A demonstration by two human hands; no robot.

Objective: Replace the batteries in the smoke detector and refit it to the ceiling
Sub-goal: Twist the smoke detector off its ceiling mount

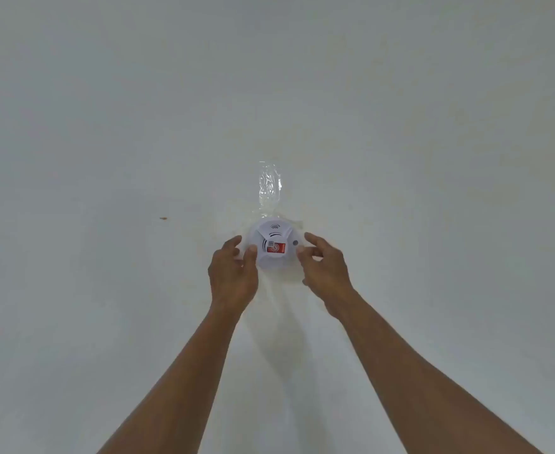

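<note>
head view: round white plastic smoke detector point(273, 245) sits against the matte pale ceiling point(105, 126), red label on its domed face. crinkled clear tape point(270, 188) glossy above it. left hand point(233, 273) – fingers pinch the left rim. right hand point(323, 270) fingers apart, tips at the right rim – contact unclear.

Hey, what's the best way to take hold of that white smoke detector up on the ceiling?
Grip the smoke detector by its round outer rim, one hand on each side, as the left hand and right hand are placed. It is a low dome lying flat against the ceiling, so probably only the side edge gives the fingers purchase for turning.
</note>
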